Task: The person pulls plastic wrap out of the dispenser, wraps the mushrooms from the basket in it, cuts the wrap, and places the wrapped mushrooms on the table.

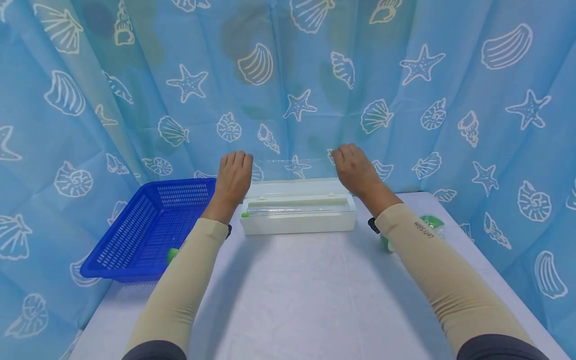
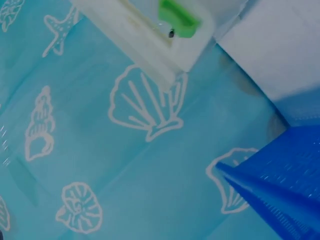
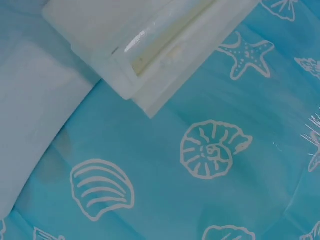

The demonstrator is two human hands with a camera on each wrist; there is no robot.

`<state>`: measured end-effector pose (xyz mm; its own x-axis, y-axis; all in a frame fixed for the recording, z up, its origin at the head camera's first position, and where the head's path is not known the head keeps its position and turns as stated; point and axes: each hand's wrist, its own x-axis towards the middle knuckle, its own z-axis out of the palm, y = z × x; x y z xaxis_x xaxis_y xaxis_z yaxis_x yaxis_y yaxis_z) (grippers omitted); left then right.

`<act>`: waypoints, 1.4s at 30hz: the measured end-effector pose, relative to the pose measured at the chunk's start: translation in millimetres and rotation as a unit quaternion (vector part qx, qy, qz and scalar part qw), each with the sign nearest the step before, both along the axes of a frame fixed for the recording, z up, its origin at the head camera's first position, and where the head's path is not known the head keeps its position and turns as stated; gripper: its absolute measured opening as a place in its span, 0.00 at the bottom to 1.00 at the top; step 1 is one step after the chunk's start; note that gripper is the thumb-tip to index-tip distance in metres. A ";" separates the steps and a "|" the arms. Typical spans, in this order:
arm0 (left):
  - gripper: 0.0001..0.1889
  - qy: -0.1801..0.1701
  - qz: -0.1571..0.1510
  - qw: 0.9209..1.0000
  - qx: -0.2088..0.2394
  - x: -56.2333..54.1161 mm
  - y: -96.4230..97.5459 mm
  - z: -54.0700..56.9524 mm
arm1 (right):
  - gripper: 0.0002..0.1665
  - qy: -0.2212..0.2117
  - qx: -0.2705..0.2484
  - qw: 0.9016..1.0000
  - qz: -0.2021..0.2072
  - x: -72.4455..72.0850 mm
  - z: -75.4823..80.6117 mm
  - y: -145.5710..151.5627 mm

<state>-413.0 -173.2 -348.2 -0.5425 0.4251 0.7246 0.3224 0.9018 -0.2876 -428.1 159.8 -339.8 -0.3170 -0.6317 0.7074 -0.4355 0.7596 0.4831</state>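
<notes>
Both hands are raised above a white cling film dispenser (image 1: 299, 222) at the back of the table. A sheet of clear cling film (image 1: 279, 162) stretches between them, faint against the curtain. My left hand (image 1: 234, 175) pinches its left side with curled fingers, and my right hand (image 1: 355, 167) pinches the right side. The dispenser's lid (image 1: 297, 187) stands open behind, and film shows along its slot. A green slider cutter (image 2: 179, 19) sits at the dispenser's left end. Neither wrist view shows the fingers.
To the left is a blue plastic basket (image 1: 146, 230) with a small green item (image 1: 172, 255) partly behind the left sleeve. Green and clear items (image 1: 433, 222) lie by the right forearm. A blue shell-print curtain (image 1: 279, 65) hangs directly behind the white table (image 1: 310, 290).
</notes>
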 end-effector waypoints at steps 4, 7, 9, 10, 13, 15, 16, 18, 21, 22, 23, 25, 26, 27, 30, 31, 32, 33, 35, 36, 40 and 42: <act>0.06 0.011 -0.004 1.000 -0.001 2.5 1.1 6.1 | 0.05 0.019 0.002 1.000 0.000 0.7 5.5 1.8; 0.05 0.022 -0.006 1.000 -0.003 3.3 1.1 10.0 | 0.05 0.024 0.005 1.000 -0.006 2.7 10.4 2.0; 0.05 0.026 -0.005 1.000 -0.005 3.5 0.6 11.8 | 0.06 0.023 0.008 1.000 -0.013 4.0 13.0 1.9; 0.05 0.028 -0.004 1.000 -0.005 3.7 0.4 12.5 | 0.06 0.022 0.010 1.000 -0.017 4.2 13.7 1.8; 0.06 0.029 0.000 1.000 -0.007 4.3 -0.4 13.9 | 0.08 0.021 0.012 0.999 -0.021 4.3 15.3 1.2; 0.06 0.030 0.001 1.000 -0.006 4.7 -0.9 14.8 | 0.08 0.022 0.009 1.000 -0.017 4.2 16.4 0.8; 0.06 0.032 0.001 0.999 -0.006 4.5 -1.2 15.1 | 0.08 0.022 0.006 1.000 -0.015 4.1 17.0 0.5; 0.06 0.035 0.001 0.999 -0.005 4.0 -1.3 15.9 | 0.08 0.024 0.002 1.000 -0.012 3.9 18.5 -0.4; 0.06 0.038 -0.001 0.999 -0.005 2.7 -1.2 15.8 | 0.06 0.026 -0.003 1.000 -0.007 3.6 19.7 -2.2; 0.06 0.037 0.000 0.999 -0.005 2.0 -1.2 15.5 | 0.05 0.027 -0.003 1.000 -0.006 3.5 19.7 -2.8; 0.06 0.035 0.000 0.999 -0.006 1.8 -1.2 15.0 | 0.05 0.028 -0.003 1.000 -0.005 3.1 19.6 -3.4; 0.06 0.030 0.002 1.000 -0.005 1.4 -1.7 13.7 | 0.05 0.032 -0.002 1.000 -0.001 2.2 19.2 -4.5; 0.06 0.028 0.003 1.000 -0.005 1.3 -2.0 13.2 | 0.05 0.035 -0.002 0.999 0.002 1.6 19.2 -4.9; 0.06 0.026 0.004 1.000 -0.004 1.2 -2.5 12.9 | 0.05 0.038 -0.001 0.999 0.002 1.3 19.8 -5.5; 0.06 0.023 0.007 1.000 0.001 1.6 -4.1 13.6 | 0.05 0.041 -0.011 0.999 0.014 0.3 23.7 -7.6; 0.07 0.025 0.007 1.000 0.002 1.6 -4.5 14.2 | 0.05 0.042 -0.013 0.999 0.018 0.3 25.5 -8.2; 0.07 0.027 0.008 1.000 0.003 1.6 -4.8 15.1 | 0.05 0.041 -0.016 0.999 0.022 0.6 27.3 -8.9; 0.07 0.030 0.008 1.000 0.004 1.6 -5.1 15.9 | 0.05 0.039 -0.019 0.999 0.025 0.9 28.8 -9.3; 0.07 0.036 0.007 0.999 0.005 1.8 -5.3 17.9 | 0.06 0.035 -0.018 0.999 0.025 1.6 31.3 -9.5; 0.06 0.037 0.005 0.999 0.007 2.2 -5.3 19.0 | 0.06 0.033 -0.017 0.999 0.024 2.1 32.3 -9.2; 0.06 0.041 -0.002 0.999 0.015 3.5 -6.2 23.9 | 0.07 0.026 -0.008 1.000 0.010 4.1 35.9 -6.6; 0.06 0.048 -0.006 0.999 0.019 4.5 -6.6 27.4 | 0.07 0.031 -0.005 0.999 0.008 4.5 38.5 -5.1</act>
